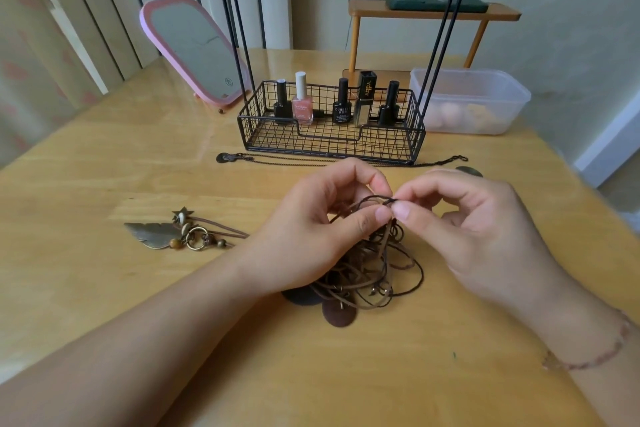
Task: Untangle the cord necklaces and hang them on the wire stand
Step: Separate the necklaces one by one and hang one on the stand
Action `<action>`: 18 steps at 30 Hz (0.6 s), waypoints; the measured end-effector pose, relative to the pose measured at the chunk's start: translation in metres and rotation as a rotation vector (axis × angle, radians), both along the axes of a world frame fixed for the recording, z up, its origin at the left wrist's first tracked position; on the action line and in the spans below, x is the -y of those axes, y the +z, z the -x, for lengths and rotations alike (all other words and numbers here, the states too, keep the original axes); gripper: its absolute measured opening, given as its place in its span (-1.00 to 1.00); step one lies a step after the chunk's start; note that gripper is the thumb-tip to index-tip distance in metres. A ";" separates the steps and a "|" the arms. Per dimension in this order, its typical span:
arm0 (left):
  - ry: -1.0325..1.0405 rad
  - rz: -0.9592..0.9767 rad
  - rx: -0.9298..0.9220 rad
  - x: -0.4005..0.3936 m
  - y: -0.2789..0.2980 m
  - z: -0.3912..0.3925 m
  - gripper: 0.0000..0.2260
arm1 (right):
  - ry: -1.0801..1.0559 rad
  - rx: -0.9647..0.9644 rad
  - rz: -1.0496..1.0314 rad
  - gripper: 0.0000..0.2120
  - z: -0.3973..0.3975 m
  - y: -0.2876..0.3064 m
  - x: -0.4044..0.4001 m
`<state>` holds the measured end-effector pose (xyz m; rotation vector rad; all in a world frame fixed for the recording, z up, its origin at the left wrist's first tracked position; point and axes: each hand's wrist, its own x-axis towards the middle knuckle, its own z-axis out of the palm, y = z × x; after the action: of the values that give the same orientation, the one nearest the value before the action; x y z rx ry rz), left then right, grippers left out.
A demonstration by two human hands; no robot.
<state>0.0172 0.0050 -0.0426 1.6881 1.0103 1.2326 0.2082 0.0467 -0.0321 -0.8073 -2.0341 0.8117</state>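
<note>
Tangled brown cord necklaces (367, 270) lying on wooden table (104, 288) w/ both hands working them: left hand (322, 232) & right hand (474, 225) pinching one dark strand. Prob. light, limp, snag-prone; best taken near knots.

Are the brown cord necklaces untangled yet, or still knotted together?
Still tangled: the cords lie in one heap on the table, both hands, left and right, pinching a strand.

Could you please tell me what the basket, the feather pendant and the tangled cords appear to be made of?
Basket: thin metal wire, matte black coating, open grid. Feather pendant: likely antiqued brass-toned metal, with a dull sheen and embossed veins. Cords: flat brown strands, probably suede or faux leather, plus thinner dark round cord, possibly waxed cotton.
</note>
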 end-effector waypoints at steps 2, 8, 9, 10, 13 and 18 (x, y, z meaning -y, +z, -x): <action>0.003 0.021 -0.016 0.001 0.002 0.000 -0.90 | 0.030 0.038 0.085 -0.93 -0.001 -0.001 -0.003; 0.003 0.092 -0.089 0.007 0.008 -0.001 -0.87 | 0.097 0.174 0.208 -0.82 -0.002 -0.005 -0.007; 0.000 0.093 -0.105 0.008 0.009 -0.002 -0.89 | 0.120 0.189 0.226 -0.77 -0.003 -0.004 -0.007; 0.000 0.089 -0.121 0.009 0.009 -0.003 -0.92 | 0.148 0.198 0.245 -0.72 -0.003 -0.003 -0.006; 0.012 0.093 -0.136 0.008 0.007 -0.004 -0.93 | 0.197 0.189 0.285 -0.62 -0.002 -0.001 -0.004; 0.090 0.028 -0.283 0.007 0.006 -0.004 -0.93 | 0.228 0.125 0.340 -0.53 -0.002 0.004 -0.002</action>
<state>0.0208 -0.0016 -0.0363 1.8471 1.2781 1.0491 0.2106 0.0485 -0.0278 -0.8365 -2.1555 1.2898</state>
